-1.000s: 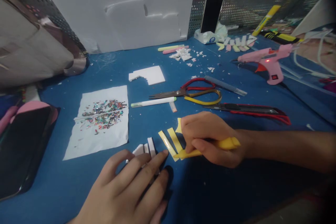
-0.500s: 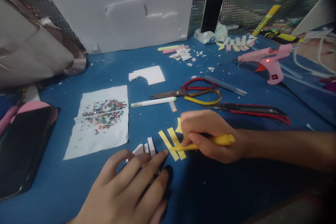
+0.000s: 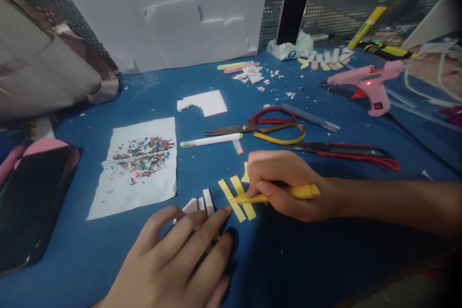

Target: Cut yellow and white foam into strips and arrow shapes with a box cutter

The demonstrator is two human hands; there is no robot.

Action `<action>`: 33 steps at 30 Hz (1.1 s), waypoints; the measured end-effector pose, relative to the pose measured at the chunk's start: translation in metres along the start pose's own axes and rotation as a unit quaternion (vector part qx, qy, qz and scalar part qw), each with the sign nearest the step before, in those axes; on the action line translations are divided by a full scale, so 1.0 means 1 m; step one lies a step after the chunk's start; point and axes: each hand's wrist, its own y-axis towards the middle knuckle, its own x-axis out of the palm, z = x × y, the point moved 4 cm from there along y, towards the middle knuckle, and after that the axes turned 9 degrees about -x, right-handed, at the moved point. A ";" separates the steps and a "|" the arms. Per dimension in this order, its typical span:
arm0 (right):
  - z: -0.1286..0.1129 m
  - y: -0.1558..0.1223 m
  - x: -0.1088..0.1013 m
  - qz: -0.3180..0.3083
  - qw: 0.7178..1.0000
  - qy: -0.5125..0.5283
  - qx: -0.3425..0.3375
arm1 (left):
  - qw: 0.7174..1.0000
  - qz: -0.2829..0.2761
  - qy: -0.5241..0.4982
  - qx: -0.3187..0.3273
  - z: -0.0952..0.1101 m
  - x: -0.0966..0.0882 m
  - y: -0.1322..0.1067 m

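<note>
My left hand (image 3: pixel 176 260) lies flat on the blue table at the bottom centre, fingers stretched out, its fingertips resting on a few short white foam strips (image 3: pixel 207 199). My right hand (image 3: pixel 285 180) reaches in from the right, closed around a yellow craft knife (image 3: pixel 303 191). The knife's tip lies across two yellow strips (image 3: pixel 249 209) just right of the white ones. A third yellow piece is partly hidden behind my right hand's fingers.
A white paper with glitter bits (image 3: pixel 139 163) lies to the left, with a white pen (image 3: pixel 211 140), scissors (image 3: pixel 267 127) and a red-black cutter (image 3: pixel 346 151) beyond my hands. A lit pink glue gun (image 3: pixel 368 82) sits far right, a propped phone (image 3: pixel 292 12) and a foam board (image 3: pixel 162 9) behind.
My right hand has shifted slightly up and left with the yellow knife, so its tip now crosses the yellow strips higher up. My left hand has stayed put.
</note>
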 end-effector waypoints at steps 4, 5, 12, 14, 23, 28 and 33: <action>0.001 0.001 0.000 -0.002 1.000 0.005 0.013 | 1.000 -0.001 -0.006 -0.006 0.000 0.000 0.001; 0.001 0.001 0.000 -0.004 1.000 0.010 0.015 | 1.000 0.000 -0.005 -0.008 0.000 -0.001 0.001; 0.001 0.001 0.000 -0.005 0.999 0.013 0.031 | 1.000 -0.003 -0.004 -0.014 0.001 0.000 0.003; 0.002 0.002 0.000 -0.002 0.999 0.013 0.032 | 1.000 0.001 -0.004 -0.016 0.001 0.000 0.003; 0.002 0.002 -0.001 0.001 0.999 0.006 0.038 | 1.000 0.004 0.005 0.007 0.000 -0.001 0.000; 0.003 0.002 0.000 0.002 0.999 -0.002 0.038 | 1.000 0.002 -0.003 -0.011 0.000 -0.002 0.002; 0.004 0.002 0.000 0.010 0.999 0.007 0.038 | 1.000 0.001 0.005 -0.008 0.001 0.000 0.002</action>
